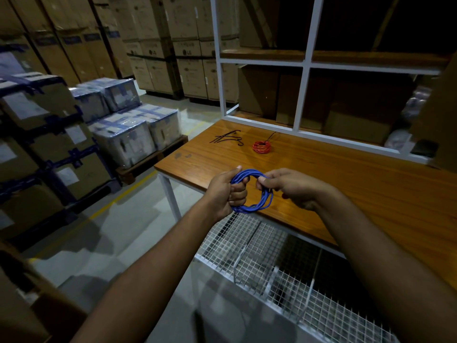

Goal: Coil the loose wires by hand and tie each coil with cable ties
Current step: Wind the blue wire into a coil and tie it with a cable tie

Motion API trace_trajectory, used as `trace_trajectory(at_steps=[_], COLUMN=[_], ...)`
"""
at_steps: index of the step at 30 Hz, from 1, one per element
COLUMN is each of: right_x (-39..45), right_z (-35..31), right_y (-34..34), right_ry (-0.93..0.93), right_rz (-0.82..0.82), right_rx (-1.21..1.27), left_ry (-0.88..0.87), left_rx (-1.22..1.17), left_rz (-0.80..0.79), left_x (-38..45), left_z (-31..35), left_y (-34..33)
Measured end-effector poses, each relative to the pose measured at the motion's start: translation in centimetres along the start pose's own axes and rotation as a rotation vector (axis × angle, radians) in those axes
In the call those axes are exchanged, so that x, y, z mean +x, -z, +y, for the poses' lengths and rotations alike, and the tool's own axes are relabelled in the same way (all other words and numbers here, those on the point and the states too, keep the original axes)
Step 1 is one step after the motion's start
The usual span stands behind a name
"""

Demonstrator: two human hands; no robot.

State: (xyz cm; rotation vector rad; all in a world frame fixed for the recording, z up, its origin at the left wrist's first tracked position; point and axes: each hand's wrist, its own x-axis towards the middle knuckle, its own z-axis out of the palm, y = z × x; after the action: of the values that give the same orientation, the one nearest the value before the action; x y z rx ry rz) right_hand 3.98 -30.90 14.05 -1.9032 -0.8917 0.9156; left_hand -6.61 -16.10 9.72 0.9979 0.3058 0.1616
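I held the blue wire coil [254, 191] up between my hands, just over the near corner of the surface [346, 184]. My left hand [226, 191] was clenched around its left side, and my right hand [286, 188] pinched its upper right edge. The cable ties [226, 139] lay well ahead of me on the surface, slightly left of the coil, their lengths running mostly left to right, beside the red wire coil [261, 146]. My left hand looked a little nearer them, but the looser right hand seemed the one free to reach.
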Motion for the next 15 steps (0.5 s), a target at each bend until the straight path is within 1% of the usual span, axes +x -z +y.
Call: trace_trajectory(at_steps=[2, 5, 7, 10, 12, 15], right_x=[0.2, 0.4, 0.3, 0.6, 1.1, 1.4], right_z=[0.5, 1.6, 2.0, 2.5, 2.9, 3.5], right_y=[0.2, 0.5, 0.5, 0.2, 0.1, 0.0], right_ry=[0.009, 0.052, 0.061, 0.032, -0.001, -0.039], right_rz=[-0.028, -0.090, -0.083, 0.017, 0.089, 0.147], right_rx=[0.107, 0.379, 0.573, 0.788, 0.872, 0.994], left_ry=[-0.003, -0.010, -0.020, -0.025, -0.009, 0.018], left_rx=[-0.008, 0.008, 0.020, 0.014, -0.017, -0.108], left_rz=[-0.003, -0.036, -0.087, -0.135, -0.131, -0.152], left_x=[0.0, 0.2, 0.4, 0.8, 1.2, 1.8], left_z=[0.0, 0.2, 0.3, -0.1, -0.7, -1.9], left_y=[-0.2, -0.5, -0.8, -1.6, -2.3, -2.8])
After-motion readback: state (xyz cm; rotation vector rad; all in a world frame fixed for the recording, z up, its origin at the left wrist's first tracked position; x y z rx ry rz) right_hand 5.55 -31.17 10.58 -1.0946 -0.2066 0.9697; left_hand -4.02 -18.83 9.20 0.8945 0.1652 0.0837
